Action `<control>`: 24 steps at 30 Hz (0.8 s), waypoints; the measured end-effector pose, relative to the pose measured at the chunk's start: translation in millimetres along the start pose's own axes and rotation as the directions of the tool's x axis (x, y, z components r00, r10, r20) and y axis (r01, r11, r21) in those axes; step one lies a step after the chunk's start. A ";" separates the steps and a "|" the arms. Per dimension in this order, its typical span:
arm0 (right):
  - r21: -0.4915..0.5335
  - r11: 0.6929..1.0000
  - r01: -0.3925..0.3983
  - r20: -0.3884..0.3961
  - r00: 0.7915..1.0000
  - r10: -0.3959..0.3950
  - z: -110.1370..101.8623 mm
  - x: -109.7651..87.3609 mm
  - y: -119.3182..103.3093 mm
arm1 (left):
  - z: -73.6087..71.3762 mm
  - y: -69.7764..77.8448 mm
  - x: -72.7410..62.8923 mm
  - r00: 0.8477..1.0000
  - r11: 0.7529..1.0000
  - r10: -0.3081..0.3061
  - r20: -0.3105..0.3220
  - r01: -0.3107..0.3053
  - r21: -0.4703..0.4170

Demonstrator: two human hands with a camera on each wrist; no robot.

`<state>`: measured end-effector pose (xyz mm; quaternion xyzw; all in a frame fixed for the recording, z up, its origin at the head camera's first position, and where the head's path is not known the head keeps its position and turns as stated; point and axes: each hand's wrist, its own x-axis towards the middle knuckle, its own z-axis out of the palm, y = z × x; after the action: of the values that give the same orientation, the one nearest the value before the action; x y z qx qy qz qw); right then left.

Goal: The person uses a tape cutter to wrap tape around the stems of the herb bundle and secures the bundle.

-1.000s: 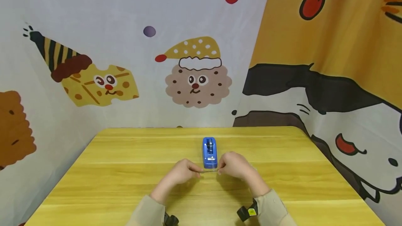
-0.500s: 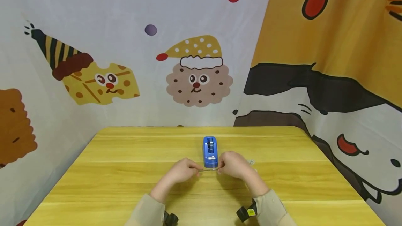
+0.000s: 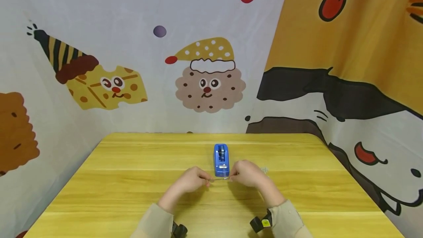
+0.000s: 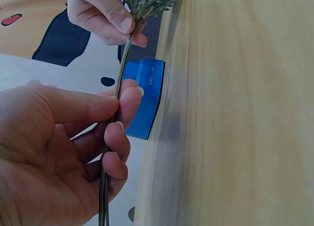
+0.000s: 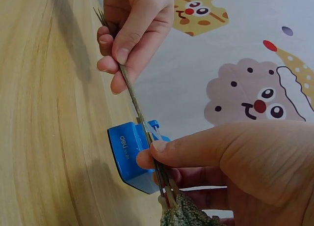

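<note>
A thin bundle of dried flower stems [image 5: 132, 96] runs between the two hands, just in front of a blue tape dispenser [image 3: 218, 172]. My left hand [image 3: 191, 180] pinches the stems between thumb and fingers toward their bare ends. Close to the grey-green flower heads [image 4: 149, 1], my right hand [image 3: 246, 173] pinches the same bundle with thumb and forefinger. A short piece of clear tape [image 5: 154, 131] lies against the stems beside the right thumb, at the dispenser's near end. The right hand covers part of the stems in the head view.
The dispenser stands on a yellow wood-grain table [image 3: 132, 157]. A curtain [image 3: 138, 10] printed with cartoon figures hangs behind the table and along its sides. Black wrist cameras [image 3: 261, 223] sit below the sleeves.
Both hands keep their grip and nearly their place. The stems tilt slightly, and the pale flower heads show more beyond the right hand than one second ago.
</note>
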<state>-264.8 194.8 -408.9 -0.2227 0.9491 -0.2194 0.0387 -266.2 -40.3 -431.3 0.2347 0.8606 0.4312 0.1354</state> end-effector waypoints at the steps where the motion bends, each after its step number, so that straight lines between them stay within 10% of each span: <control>1: -0.004 1.000 0.001 0.005 1.000 -0.001 0.2 -0.1 0.4 | 0.2 0.0 -0.1 1.000 1.000 -0.004 -0.005 0.004 -0.002; 24: -0.030 0.999 -0.032 -0.055 0.998 0.030 3.9 1.1 0.1 | 1.2 -3.0 2.6 0.995 0.996 -0.064 -0.071 0.060 -0.065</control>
<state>-265.2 192.9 -412.4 -0.2023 0.9564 -0.2103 0.0128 -268.7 -39.7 -434.5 0.1876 0.8580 0.4618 0.1243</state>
